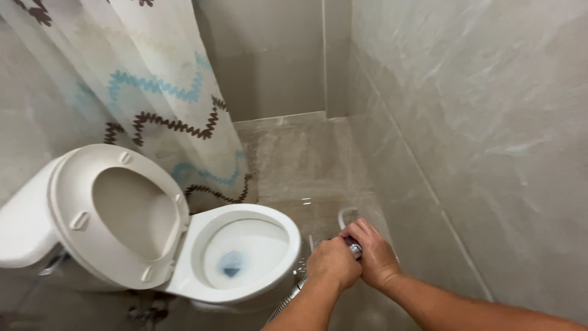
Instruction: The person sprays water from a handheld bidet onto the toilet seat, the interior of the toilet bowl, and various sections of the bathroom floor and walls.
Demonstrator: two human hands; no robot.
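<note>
Left hand point(332, 262) and right hand point(375, 254), grips pressed around sprayer handle point(354, 248); forearms angled inward.

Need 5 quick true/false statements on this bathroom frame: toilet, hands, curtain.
1. The toilet seat is raised. True.
2. Both hands grip one metal sprayer handle beside the toilet bowl. True: the left hand and the right hand close around it, with a ribbed metal hose running down from it.
3. The water in the bowl is clear. False: a blue patch sits at the bottom.
4. The shower curtain is plain white. False: it has blue and brown zigzag lines.
5. The right hand rests on the wall. False: it is on the sprayer handle.
</note>
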